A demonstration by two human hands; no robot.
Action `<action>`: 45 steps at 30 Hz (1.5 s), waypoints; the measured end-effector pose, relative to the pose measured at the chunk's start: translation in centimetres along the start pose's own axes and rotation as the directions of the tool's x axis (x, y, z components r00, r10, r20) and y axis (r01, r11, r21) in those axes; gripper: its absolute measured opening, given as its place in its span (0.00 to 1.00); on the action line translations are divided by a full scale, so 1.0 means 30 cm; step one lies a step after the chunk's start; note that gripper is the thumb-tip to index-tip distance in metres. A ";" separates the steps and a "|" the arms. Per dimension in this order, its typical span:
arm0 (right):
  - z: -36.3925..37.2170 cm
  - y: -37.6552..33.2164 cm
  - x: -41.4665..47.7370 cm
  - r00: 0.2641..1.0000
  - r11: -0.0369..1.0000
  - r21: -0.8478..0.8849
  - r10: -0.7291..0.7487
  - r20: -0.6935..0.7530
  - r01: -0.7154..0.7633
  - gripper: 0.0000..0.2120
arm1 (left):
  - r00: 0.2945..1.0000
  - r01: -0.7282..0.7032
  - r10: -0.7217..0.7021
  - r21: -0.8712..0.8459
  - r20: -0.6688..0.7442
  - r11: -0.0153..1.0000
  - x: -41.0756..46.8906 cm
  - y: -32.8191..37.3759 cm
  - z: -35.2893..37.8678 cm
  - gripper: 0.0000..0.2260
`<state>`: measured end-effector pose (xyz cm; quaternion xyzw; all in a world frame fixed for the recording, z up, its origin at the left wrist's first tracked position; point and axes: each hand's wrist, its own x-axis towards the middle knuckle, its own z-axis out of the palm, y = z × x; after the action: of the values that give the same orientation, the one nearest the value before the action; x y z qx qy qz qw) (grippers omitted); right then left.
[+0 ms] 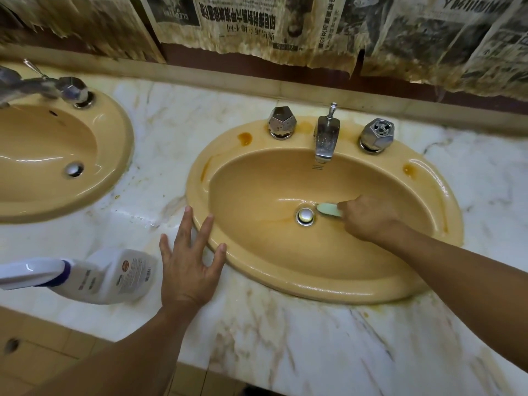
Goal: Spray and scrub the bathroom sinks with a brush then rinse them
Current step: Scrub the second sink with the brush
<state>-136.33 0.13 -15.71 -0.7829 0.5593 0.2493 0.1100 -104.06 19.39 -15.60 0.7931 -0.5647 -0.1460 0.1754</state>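
Brush (328, 209) sits by the drain (305, 216) of the right sink (314, 284), my right grip (368, 217) curled round its handle, left grip (187, 270) spread wide at the near rim; reckon slick glaze could skid it and splash cleaner up.

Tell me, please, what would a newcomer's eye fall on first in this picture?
First, the right hand gripping a pale green brush beside the drain in the tan sink at centre. Then the left hand, fingers spread, at that sink's near-left rim, with a white spray bottle lying on the marble counter beside it. Orange stains mark the sink's back ledge.
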 end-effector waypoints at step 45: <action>0.027 0.015 -0.126 0.929 0.951 0.275 -0.224 0.296 0.142 0.17 | 0.995 0.099 -0.097 -0.055 0.034 0.994 -0.002 0.001 -0.009 0.28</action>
<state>-137.91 3.43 -14.43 -0.7605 0.4843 0.2905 0.3206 -104.00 19.46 -15.35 0.8122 -0.5234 -0.1828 0.1816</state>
